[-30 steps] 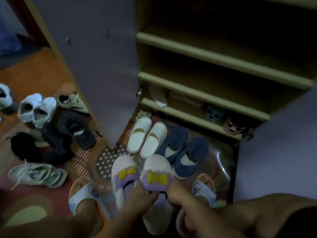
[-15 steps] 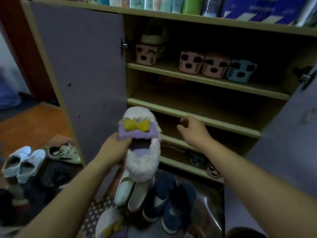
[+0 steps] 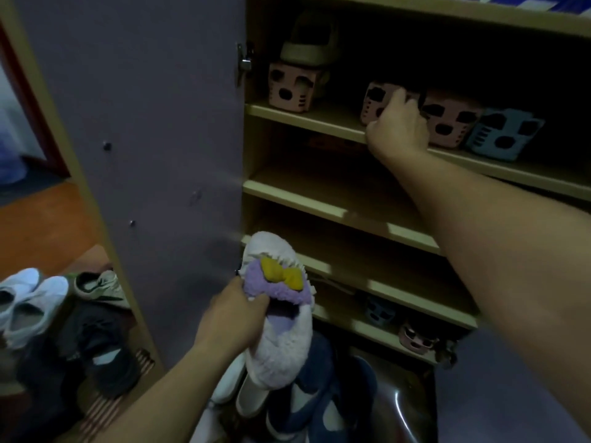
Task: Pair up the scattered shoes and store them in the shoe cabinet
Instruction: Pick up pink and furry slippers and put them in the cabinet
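My left hand (image 3: 235, 314) grips a fluffy white and purple slipper (image 3: 281, 340) with a yellow bow, held toe up in front of the open shoe cabinet (image 3: 339, 211). My right hand (image 3: 398, 126) is up at the upper shelf, fingers curled over a pink plastic shoe holder (image 3: 379, 97). On the floor below lie a pair of white slippers (image 3: 243, 388) and a pair of dark blue slippers (image 3: 323, 398). The other fluffy slipper is out of view.
The purple cabinet door (image 3: 144, 123) stands open on the left. More holders sit on the upper shelf: pink (image 3: 289, 89) with a beige shoe on top, pink (image 3: 452, 121), blue (image 3: 505, 135). White sneakers (image 3: 25, 302), a grey-green sneaker (image 3: 102, 284) and dark shoes (image 3: 99, 350) lie at left.
My right hand has risen from the middle shelf edge to the pink holder on the upper shelf. My left hand with the slipper has dropped lower in view as my head tilted up.
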`<action>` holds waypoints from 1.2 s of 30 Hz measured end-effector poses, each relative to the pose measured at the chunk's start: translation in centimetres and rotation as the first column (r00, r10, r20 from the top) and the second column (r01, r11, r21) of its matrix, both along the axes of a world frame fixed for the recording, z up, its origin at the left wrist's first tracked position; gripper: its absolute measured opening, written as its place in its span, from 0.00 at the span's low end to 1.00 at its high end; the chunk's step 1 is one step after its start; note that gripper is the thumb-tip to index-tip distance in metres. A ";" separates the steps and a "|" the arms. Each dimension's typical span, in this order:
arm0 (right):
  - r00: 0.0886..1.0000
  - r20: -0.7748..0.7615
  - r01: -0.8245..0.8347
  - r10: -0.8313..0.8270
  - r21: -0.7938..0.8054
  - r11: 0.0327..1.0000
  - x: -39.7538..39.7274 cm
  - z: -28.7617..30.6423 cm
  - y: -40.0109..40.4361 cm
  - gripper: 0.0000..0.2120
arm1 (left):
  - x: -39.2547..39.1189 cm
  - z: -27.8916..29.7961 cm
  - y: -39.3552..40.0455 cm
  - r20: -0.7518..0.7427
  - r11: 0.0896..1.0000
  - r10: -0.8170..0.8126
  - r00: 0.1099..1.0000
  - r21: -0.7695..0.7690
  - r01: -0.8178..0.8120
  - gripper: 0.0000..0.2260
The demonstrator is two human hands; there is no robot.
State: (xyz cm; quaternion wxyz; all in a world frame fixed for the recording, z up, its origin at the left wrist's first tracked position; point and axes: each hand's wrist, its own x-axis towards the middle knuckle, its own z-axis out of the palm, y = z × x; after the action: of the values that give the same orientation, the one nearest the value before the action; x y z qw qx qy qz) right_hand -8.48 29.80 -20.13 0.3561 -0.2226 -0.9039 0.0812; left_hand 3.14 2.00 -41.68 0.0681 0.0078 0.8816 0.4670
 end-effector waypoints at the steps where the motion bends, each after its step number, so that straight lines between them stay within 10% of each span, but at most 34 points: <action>1: 0.999 -0.030 -0.019 0.019 -0.025 0.999 0.3 0.1 0.0 0.26 | 0.3 0.0 0.0 0.011 1.000 0.005 1.000 -0.009 -0.005 0.14; 13: 0.847 -0.300 -0.481 0.438 -0.085 0.872 23.2 -9.0 -7.9 0.13 | 7.6 3.2 -2.4 0.026 0.960 -0.258 0.966 -0.107 0.259 0.28; 19: 0.847 -0.027 -0.496 0.531 -0.396 0.773 28.8 -18.0 -12.3 0.11 | 12.1 3.3 -2.9 0.311 0.960 -0.182 0.933 -0.151 0.237 0.11; 23: 0.788 0.151 -0.542 0.597 -0.289 0.789 29.6 -20.7 -13.0 0.13 | 13.1 1.3 -3.2 0.204 0.983 -0.146 0.968 -0.084 0.166 0.16; 28: 0.712 0.334 -0.625 0.618 -0.100 0.774 30.5 -22.1 -13.3 0.11 | 13.4 -1.1 -3.4 0.494 0.987 0.069 0.867 0.095 -0.133 0.07; 36: 0.424 0.590 -0.861 0.687 0.026 0.508 31.8 -23.4 -15.3 0.09 | 13.9 -1.4 -5.7 0.676 0.934 0.001 0.737 0.262 -0.241 0.30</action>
State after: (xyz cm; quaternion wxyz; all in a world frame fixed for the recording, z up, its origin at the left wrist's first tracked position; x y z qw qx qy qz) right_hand 23.36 14.53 -43.48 0.0554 0.2757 -0.9593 0.0264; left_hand 17.05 -3.65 -43.08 0.3448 -0.2062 0.7055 0.5839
